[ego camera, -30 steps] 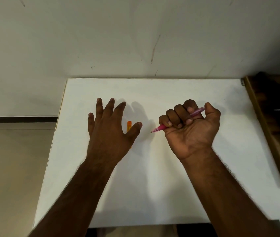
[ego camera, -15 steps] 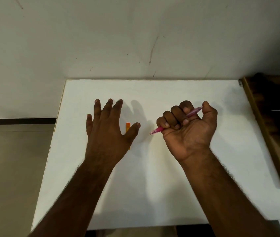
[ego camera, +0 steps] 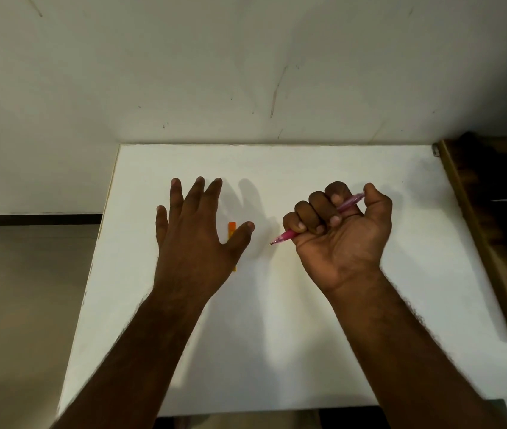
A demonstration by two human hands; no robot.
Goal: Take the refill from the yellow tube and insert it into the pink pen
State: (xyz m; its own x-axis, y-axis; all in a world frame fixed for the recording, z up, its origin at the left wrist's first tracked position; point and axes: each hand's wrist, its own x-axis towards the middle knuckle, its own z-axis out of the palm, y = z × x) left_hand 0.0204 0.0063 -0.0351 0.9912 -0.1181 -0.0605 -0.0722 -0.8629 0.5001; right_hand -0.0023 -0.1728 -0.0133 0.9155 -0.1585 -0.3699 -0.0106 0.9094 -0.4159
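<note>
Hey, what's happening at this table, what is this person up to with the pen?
A person is working at a white table with bare hands. The right hand grips a pink pen in a closed fist, tip pointing left. The left hand is spread open, fingers straight, above a yellow tube lying on the table, mostly hidden under it. Whether the hand touches the tube cannot be told. No refill is visible outside the tube.

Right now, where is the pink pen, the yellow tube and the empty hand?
pink pen (ego camera: 286, 236), head view, on the barrel near its tip.
yellow tube (ego camera: 232, 229), head view, on its far end showing past the thumb.
left hand (ego camera: 198, 239), head view, on its back.
</note>
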